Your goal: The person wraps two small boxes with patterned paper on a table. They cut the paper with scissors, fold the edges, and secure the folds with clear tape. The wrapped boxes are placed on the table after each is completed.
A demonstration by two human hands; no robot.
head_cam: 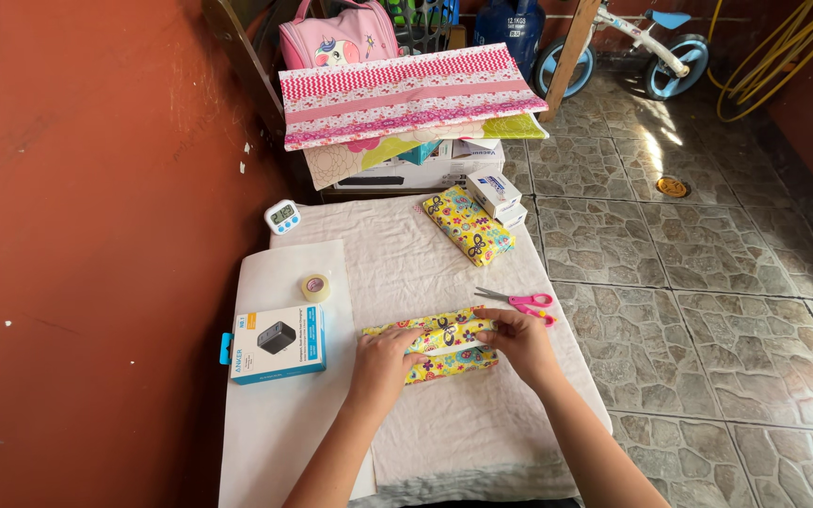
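Head view: parcel [442, 344], half-wrapped in yellow paper; left hand [383, 362] and right hand [517, 341] pinch its folds. Likely light, stiff (paper creases, tears); hold by ends. Scissors [522, 302] beside.

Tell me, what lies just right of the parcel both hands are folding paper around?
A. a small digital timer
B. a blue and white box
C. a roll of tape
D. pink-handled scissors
D: the pink-handled scissors lie on the cloth just right of the yellow patterned parcel, close above the right hand.
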